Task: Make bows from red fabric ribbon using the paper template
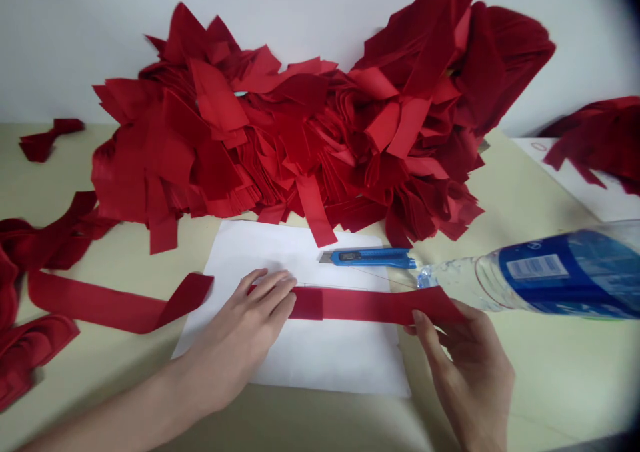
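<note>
Left hand [247,322], fingers together, on long red fabric strip [365,307] over white paper [340,359]; right hand [470,362] pinching strip's end.

No words legible. Bottle [527,289] lying on its side: blue label [595,269] with white barcode panel [537,267], white lettering [535,245] above it too blurred to read. White paper [570,180], far right: one reddish oval mark [539,147], letter O or zero, cannot tell.

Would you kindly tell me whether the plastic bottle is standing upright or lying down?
Lying on its side: the plastic bottle stretches sideways, its neck pointing toward the blue utility knife.
</note>
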Demonstrator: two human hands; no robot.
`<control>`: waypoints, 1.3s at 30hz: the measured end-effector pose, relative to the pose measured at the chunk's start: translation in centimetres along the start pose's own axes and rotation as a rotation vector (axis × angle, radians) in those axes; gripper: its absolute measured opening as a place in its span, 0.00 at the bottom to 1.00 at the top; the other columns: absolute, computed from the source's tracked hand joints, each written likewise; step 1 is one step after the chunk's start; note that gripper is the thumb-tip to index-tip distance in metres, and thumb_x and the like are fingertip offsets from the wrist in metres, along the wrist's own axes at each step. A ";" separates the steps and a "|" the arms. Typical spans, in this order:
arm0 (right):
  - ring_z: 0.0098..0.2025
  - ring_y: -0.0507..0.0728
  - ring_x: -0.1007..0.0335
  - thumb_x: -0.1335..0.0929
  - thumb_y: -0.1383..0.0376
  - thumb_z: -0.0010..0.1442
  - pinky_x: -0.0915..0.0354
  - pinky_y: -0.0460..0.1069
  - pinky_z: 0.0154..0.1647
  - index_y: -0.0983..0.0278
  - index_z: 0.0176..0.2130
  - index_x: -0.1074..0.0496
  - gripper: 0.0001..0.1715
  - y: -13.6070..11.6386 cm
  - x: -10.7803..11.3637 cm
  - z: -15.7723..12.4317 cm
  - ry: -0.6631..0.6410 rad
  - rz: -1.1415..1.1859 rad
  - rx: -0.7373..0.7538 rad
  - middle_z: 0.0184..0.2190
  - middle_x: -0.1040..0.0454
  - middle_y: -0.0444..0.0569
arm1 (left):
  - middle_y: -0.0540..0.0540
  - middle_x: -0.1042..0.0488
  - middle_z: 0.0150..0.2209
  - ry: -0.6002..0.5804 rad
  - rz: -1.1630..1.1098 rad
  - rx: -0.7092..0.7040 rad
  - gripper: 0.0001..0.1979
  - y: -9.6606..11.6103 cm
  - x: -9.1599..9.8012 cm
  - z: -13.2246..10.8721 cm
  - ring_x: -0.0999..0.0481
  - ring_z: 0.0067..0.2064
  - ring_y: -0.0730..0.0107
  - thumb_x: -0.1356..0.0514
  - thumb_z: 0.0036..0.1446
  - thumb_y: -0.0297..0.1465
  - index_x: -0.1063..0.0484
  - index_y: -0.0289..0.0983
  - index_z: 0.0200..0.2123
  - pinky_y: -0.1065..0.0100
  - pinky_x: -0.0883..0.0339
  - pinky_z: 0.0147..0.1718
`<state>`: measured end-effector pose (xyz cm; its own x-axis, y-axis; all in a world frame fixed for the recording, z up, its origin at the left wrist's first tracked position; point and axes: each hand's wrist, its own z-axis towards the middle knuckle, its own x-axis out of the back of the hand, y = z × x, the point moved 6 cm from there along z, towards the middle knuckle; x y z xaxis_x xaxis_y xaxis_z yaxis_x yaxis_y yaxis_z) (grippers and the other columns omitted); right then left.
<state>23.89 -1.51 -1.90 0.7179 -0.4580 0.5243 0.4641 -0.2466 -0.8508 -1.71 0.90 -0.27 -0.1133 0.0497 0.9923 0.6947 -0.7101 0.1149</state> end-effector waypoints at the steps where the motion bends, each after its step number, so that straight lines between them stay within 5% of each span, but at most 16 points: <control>1: 0.27 0.58 0.23 0.28 0.53 0.48 0.28 0.45 0.21 0.62 0.42 0.33 0.24 0.0 0.0 0.0 0.002 -0.003 -0.002 0.30 0.22 0.51 | 0.34 0.33 0.56 0.022 0.049 0.004 0.23 0.4 0.0 -0.1 0.38 0.60 0.50 0.45 0.46 0.18 0.31 0.28 0.49 0.52 0.42 0.56; 5: 0.27 0.58 0.23 0.27 0.53 0.48 0.28 0.45 0.20 0.62 0.41 0.32 0.24 0.0 0.0 0.0 0.010 -0.010 -0.007 0.30 0.22 0.51 | 0.34 0.32 0.56 0.186 0.231 0.147 0.17 2.5 -0.1 -1.1 0.35 0.58 0.49 0.46 0.56 0.25 0.30 0.29 0.48 0.51 0.42 0.54; 11: 0.27 0.59 0.23 0.27 0.52 0.47 0.28 0.46 0.21 0.63 0.41 0.32 0.25 -0.1 0.0 0.0 0.014 -0.030 -0.010 0.30 0.22 0.51 | 0.34 0.31 0.55 0.221 0.323 0.197 0.20 4.4 -1.1 -2.0 0.33 0.56 0.51 0.52 0.65 0.35 0.31 0.27 0.50 0.51 0.42 0.53; 23: 0.28 0.58 0.23 0.28 0.52 0.48 0.29 0.45 0.20 0.63 0.42 0.32 0.25 -0.4 0.2 0.1 0.017 -0.052 0.021 0.30 0.22 0.51 | 0.30 0.36 0.59 0.100 0.274 0.171 0.29 2.8 -3.4 -2.9 0.37 0.59 0.48 0.53 0.63 0.44 0.37 0.24 0.55 0.50 0.41 0.55; 39: 0.29 0.59 0.23 0.28 0.52 0.48 0.29 0.46 0.22 0.63 0.43 0.31 0.25 -0.1 0.2 0.1 0.017 -0.067 0.012 0.32 0.23 0.51 | 0.30 0.40 0.61 0.077 0.221 0.185 0.29 2.3 -3.6 -2.8 0.42 0.62 0.46 0.53 0.63 0.44 0.40 0.27 0.57 0.46 0.44 0.57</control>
<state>24.03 -1.53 -1.70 0.6758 -0.4555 0.5795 0.5174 -0.2669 -0.8131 -1.64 -2.88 -3.69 0.0065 -0.1500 0.9887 0.8255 -0.5572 -0.0900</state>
